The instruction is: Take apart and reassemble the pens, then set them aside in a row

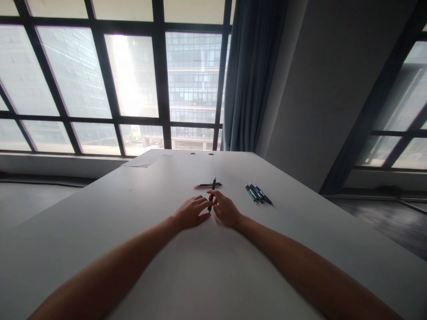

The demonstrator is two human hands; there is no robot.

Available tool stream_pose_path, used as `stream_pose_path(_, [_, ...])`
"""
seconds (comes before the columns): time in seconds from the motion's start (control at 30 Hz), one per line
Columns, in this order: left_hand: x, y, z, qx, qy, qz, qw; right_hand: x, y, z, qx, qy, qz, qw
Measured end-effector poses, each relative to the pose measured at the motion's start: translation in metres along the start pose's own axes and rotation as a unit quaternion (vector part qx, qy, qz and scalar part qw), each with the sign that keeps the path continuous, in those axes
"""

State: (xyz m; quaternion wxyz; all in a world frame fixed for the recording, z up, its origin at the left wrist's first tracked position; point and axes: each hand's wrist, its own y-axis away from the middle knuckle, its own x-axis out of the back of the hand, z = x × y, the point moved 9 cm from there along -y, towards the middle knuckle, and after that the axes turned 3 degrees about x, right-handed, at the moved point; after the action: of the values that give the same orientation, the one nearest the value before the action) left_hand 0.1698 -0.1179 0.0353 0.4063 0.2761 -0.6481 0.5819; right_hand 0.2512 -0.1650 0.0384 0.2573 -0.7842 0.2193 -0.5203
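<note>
A dark pen [213, 184] stands nearly upright between my two hands over the white table [207, 266], its pointed end up. My right hand [227, 210] grips it from the right, fingers curled around its middle. From the left, my left hand [191, 212] pinches the lower part, with its thumb close to the bottom end. Just behind the hands lie a few pens [200, 186], one pinkish and others dark or green, partly hidden by the upright pen. To the right, several pens [258, 194] with dark, blue and green barrels rest side by side at a slant.
Sheets of paper [142, 159] lie at the table's far left corner. Two dark round grommets [211, 154] sit near its far edge. Beyond are large windows [133, 75], a blue curtain [253, 80] and a grey pillar [320, 89].
</note>
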Motion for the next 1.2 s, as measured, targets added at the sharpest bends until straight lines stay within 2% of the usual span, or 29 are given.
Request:
stream_pose_path(0.2, [-0.002,0.000,-0.003,0.011,0.006,-0.012,1.000,0.014,-0.005,0.005,-0.042,-0.093,0.086,0.991])
stream_pose_path(0.3, [-0.002,0.000,-0.005,0.021,-0.005,-0.015,1.000,0.032,-0.013,0.020,-0.085,-0.110,0.126,0.982])
stream_pose_path(0.47, [-0.002,0.001,-0.010,0.057,-0.011,-0.021,0.998,0.107,-0.008,0.080,-0.165,0.033,0.228,0.959])
stream_pose_path(0.6, [-0.003,0.000,-0.014,0.084,0.001,-0.029,0.996,0.165,0.028,0.146,-0.279,0.122,0.263,0.915])
stream_pose_path(0.67, [-0.004,0.000,-0.016,0.093,0.007,-0.029,0.995,0.181,0.051,0.175,-0.342,0.166,0.247,0.892])
stream_pose_path(0.77, [-0.006,0.001,-0.018,0.094,0.017,-0.026,0.995,0.183,0.077,0.211,-0.410,0.207,0.159,0.874])
stream_pose_path(0.9, [-0.007,0.003,-0.020,0.091,0.020,-0.022,0.995,0.172,0.093,0.232,-0.426,0.232,0.083,0.871])
stream_pose_path(1.2, [-0.009,0.003,-0.021,0.084,0.021,-0.017,0.996,0.165,0.095,0.236,-0.417,0.230,0.054,0.878])
